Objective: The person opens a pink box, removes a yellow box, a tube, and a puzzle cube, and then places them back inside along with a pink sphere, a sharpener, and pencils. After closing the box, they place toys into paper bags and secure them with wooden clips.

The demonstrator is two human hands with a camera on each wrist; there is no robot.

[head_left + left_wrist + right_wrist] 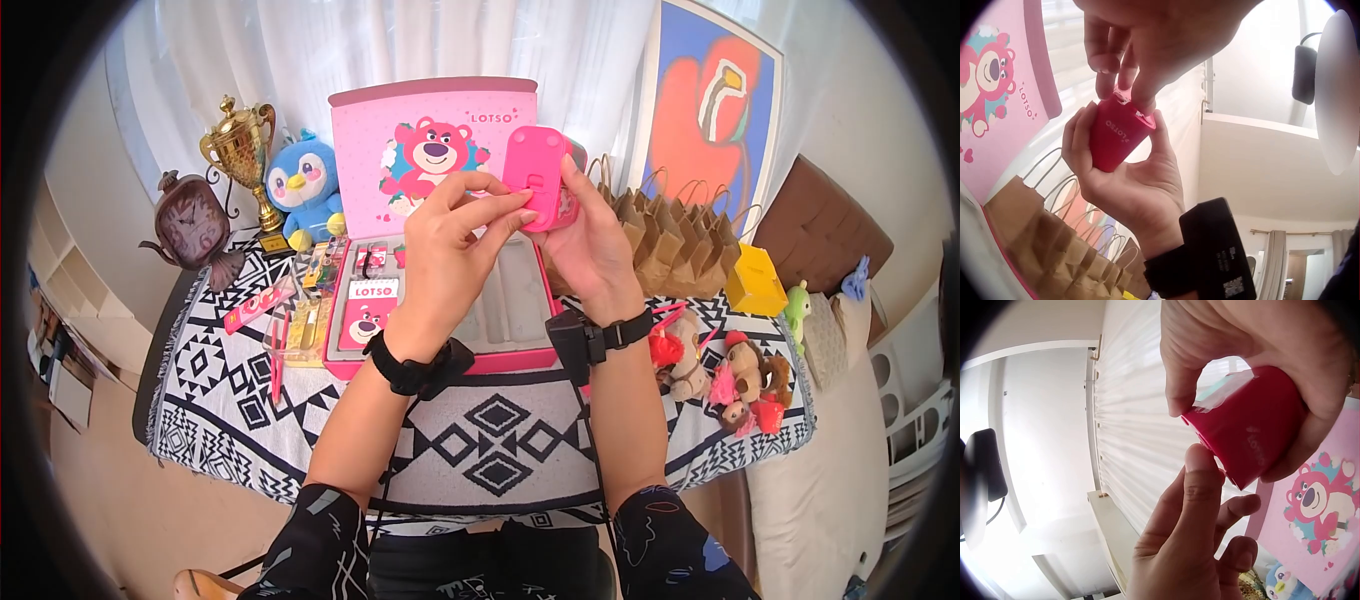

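A small hot-pink plastic case (530, 152) with rounded corners is held up in front of the open gift box. Its base, with small round feet and a recessed tab, faces me in the head view. My right hand (596, 245) grips the case along its side, thumb on one edge and fingers around the other. With thumb and forefinger, my left hand (450, 240) pinches at the tab on the base; the other fingers are bent. White LOTSO lettering shows on the case's side (1113, 140) in the left wrist view. Clear film covers another face in the right wrist view.
Below the hands lies the pink LOTSO gift box (345, 367), lid upright, holding a notepad (370, 305). Left stand a trophy (243, 160), a blue plush bird (303, 185) and a clock (192, 222). Right are brown paper bags (680, 240), a yellow box (757, 280) and plush keychains (740, 375).
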